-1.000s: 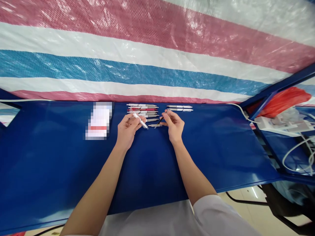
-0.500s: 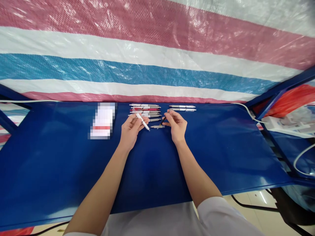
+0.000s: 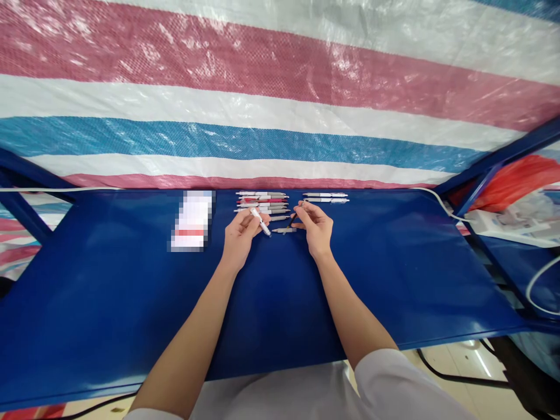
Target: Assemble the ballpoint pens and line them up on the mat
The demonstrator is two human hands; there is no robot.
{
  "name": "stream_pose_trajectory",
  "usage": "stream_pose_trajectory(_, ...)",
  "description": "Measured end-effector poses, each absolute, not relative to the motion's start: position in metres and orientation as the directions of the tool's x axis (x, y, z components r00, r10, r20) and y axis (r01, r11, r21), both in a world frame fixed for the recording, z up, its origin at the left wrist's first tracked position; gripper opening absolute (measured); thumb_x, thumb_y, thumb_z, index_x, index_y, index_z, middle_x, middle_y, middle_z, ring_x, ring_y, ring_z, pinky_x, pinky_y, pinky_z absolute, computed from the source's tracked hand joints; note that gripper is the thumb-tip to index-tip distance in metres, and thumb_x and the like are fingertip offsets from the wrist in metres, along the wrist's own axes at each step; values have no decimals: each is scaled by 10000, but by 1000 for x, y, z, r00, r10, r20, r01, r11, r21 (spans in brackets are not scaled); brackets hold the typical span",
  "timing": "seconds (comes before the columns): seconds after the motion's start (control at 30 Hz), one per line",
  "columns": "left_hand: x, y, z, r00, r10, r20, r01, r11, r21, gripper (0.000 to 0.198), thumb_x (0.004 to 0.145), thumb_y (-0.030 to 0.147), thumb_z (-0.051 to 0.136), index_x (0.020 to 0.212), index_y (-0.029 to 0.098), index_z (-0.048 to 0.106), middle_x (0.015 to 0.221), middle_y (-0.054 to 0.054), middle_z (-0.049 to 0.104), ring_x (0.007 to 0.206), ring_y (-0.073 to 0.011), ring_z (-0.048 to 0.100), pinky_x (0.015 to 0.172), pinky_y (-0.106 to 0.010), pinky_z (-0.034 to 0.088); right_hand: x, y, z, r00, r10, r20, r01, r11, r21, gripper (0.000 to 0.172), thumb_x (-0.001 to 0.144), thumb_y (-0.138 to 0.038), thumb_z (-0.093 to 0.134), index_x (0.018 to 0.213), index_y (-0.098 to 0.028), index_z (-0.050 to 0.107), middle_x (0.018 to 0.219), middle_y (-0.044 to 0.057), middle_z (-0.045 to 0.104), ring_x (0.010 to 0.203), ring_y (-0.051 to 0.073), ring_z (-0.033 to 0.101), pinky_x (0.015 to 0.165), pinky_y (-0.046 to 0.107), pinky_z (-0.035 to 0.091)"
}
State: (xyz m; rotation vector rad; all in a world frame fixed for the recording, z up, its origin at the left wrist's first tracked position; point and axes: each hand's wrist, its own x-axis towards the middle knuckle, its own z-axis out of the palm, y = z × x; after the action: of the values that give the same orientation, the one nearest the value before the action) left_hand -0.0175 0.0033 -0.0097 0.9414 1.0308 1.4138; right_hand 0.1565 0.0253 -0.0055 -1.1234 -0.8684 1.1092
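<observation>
Between the fingertips of my left hand point(image 3: 238, 238) is a white pen barrel point(image 3: 261, 223), tilted with its lower end toward the right. My right hand point(image 3: 318, 231) pinches a thin dark pen refill point(image 3: 291, 220), which slants down to the left, apart from the barrel. On the table just below the refill lies a short grey pen piece point(image 3: 283, 230). Behind my hands several pens point(image 3: 265, 203), white, grey and one red, lie side by side; my left fingers partly hide the nearest ones. Two white pens point(image 3: 326, 197) rest farther right, beyond my right hand.
The blue tabletop point(image 3: 271, 315) ends at a striped plastic sheet point(image 3: 280, 108) at the back. A blurred-out pale flat object point(image 3: 192, 220) lies left of the pens. On the right are a white cable point(image 3: 437, 198), a blue frame post point(image 3: 476, 189) and a red bag point(image 3: 516, 182).
The whole view has shifted slightly, so the table sits a little lower and farther right. Both hands keep their holds on the barrel and the refill.
</observation>
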Motion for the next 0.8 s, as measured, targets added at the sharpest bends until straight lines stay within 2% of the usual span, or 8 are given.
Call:
stream_pose_trajectory(0.23, -16, -1, -6, -130, 991, 28, -203, -55, 978, 379, 785, 425, 769, 1063, 192, 662, 974, -87, 767, 961, -246, 726, 886, -398, 561, 157, 24, -5, 219, 976, 6, -221, 56, -974, 303, 693, -415, 787, 909, -212, 724, 948, 15, 748, 740, 152, 708, 579, 281, 636)
stream_pose_trajectory(0.4, -17, -4, -5, -150, 980, 128, -149, -150, 977, 348, 790, 392, 767, 1052, 189, 658, 976, -86, 768, 937, -247, 734, 900, -423, 564, 156, 22, -6, 226, 974, -2, -218, 49, -975, 326, 691, -427, 788, 924, -209, 722, 916, 12, 751, 745, 152, 712, 657, 312, 649)
stream_pose_trajectory(0.57, -15, -9, -6, -151, 965, 213, -94, -228, 969, 283, 802, 326, 757, 1036, 196, 668, 979, -63, 763, 958, -226, 728, 935, -399, 557, 155, 20, -6, 221, 975, 3, -224, 53, -973, 320, 682, -424, 794, 907, -209, 719, 978, 21, 754, 761, 159, 718, 626, 306, 649)
stream_pose_trajectory(0.8, -16, -12, -10, -163, 922, 352, 134, -333, 933, 161, 842, 297, 707, 985, 224, 716, 1000, -38, 746, 978, -203, 703, 958, -358, 543, 154, 19, -6, 215, 976, 19, -214, 66, -975, 307, 683, -420, 799, 892, -207, 729, 980, 25, 749, 747, 157, 717, 611, 299, 648)
